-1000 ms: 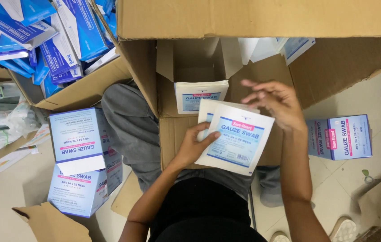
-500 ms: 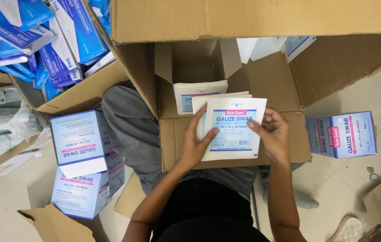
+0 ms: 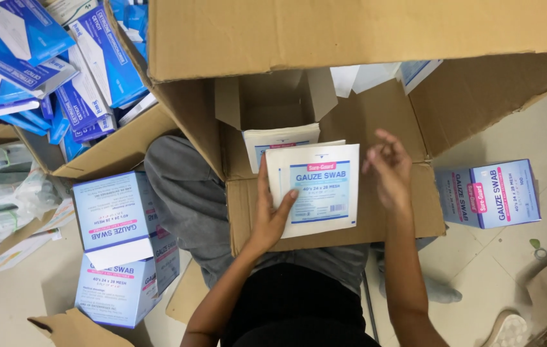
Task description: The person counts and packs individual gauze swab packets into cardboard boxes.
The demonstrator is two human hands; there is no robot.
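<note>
Two or three flat white gauze swab packets (image 3: 315, 187) are stacked face up in the left hand (image 3: 272, 215), over the near flap of the big open cardboard carton (image 3: 350, 38). The fingers are curled under the stack's left edge and the thumb (image 3: 284, 200) presses on the top packet's lower left corner. The stack's slightly longer side runs away from the body, toward the carton's inside. The right hand (image 3: 388, 168) hovers just beside the right edge, apart from it, fingers loosely spread and empty; the stack lies to its left. Behind, more packets (image 3: 280, 138) stand in a small open inner box (image 3: 273, 96). Pale blue swab boxes (image 3: 116, 212) sit on the floor at left, another (image 3: 489, 193) at right; a carton of dark blue packs (image 3: 61, 58) is at upper left.
</note>
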